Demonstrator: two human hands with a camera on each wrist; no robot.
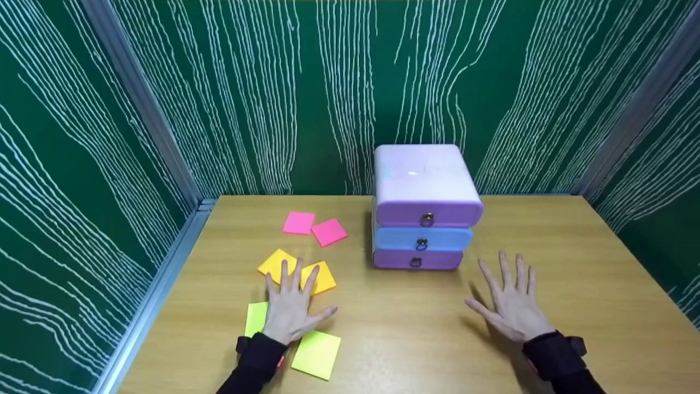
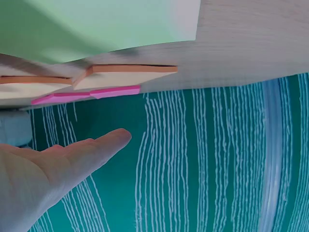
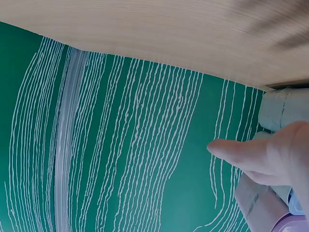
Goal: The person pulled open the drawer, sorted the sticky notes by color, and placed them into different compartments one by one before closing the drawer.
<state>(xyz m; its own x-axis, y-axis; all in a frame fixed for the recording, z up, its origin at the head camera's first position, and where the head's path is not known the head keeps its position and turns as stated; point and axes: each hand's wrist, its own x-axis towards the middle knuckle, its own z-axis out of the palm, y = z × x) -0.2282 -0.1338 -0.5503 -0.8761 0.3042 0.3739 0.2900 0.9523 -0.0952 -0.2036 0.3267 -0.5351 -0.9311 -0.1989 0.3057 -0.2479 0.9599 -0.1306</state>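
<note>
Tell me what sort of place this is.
Probably a staged tabletop booth for recording handwork, not a home or office. A bare wooden table is walled on three sides by green patterned panels, and holds only a small drawer unit and sticky notes.

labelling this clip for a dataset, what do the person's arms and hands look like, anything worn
Both arms wear long black sleeves down to the wrist. The left hand and right hand are bare: no gloves, and no rings that can be made out. A dark band with a small black block sits on each wrist, over the left cuff and the right cuff. No cables or markings show.
</note>
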